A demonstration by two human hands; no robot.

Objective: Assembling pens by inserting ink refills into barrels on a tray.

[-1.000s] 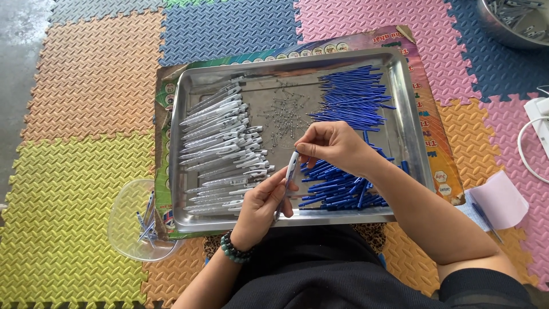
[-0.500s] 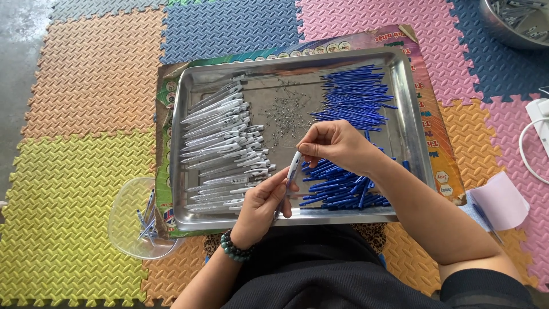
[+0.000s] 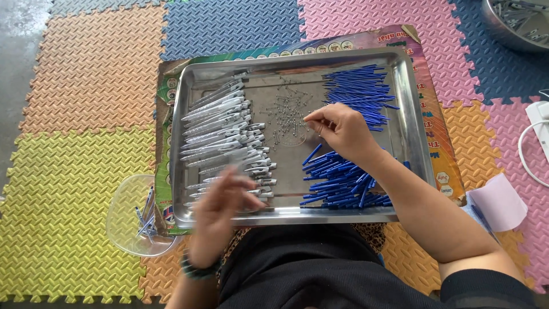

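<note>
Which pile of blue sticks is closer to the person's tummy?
The lower pile of blue sticks, messy and crisscrossed under the right wrist. The other blue pile lies neater at the tray's far end.

Blue pen refills [image 3: 354, 94], silver tray [image 3: 412, 137], pastel checkered foam mat [image 3: 74, 103].

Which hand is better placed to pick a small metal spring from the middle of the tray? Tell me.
Right. The right hand already has its fingertips at the edge of the springs in the tray. The left hand is blurred, over the clear pen barrels near the tray's front edge.
</note>
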